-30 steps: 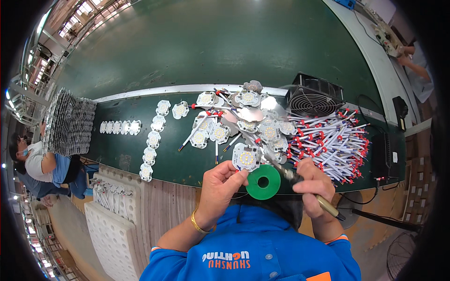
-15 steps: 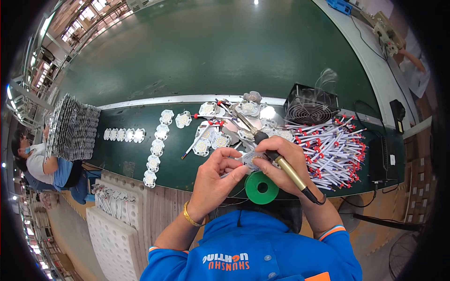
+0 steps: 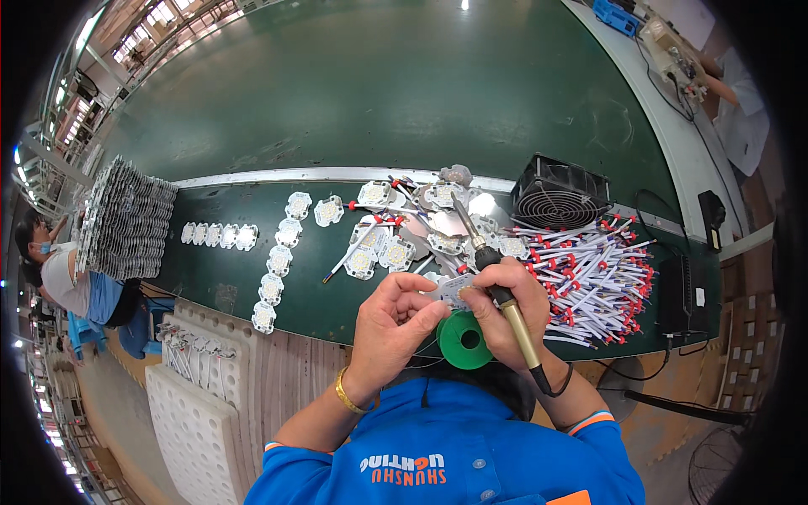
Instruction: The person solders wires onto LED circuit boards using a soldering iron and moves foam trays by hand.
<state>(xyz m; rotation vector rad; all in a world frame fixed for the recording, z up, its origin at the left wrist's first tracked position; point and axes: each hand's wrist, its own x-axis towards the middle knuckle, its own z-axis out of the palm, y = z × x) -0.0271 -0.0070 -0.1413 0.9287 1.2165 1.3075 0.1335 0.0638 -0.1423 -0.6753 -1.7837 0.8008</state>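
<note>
Lit brightly across the smooth dark green worktop (image 3: 362, 101), with a small glare spot at its upper edge. Overexposed at the long tube-shaped white lamp (image 3: 89, 29), upper left, and on the flat silvery metal plate (image 3: 482, 204). Bowed toward the rim; black in the corners; softer at both sides

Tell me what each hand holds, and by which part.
Right hand: soldering iron by its handle, plus the circuit board by its right edge. Left hand: at the board's left edge, grip unclear.
</note>
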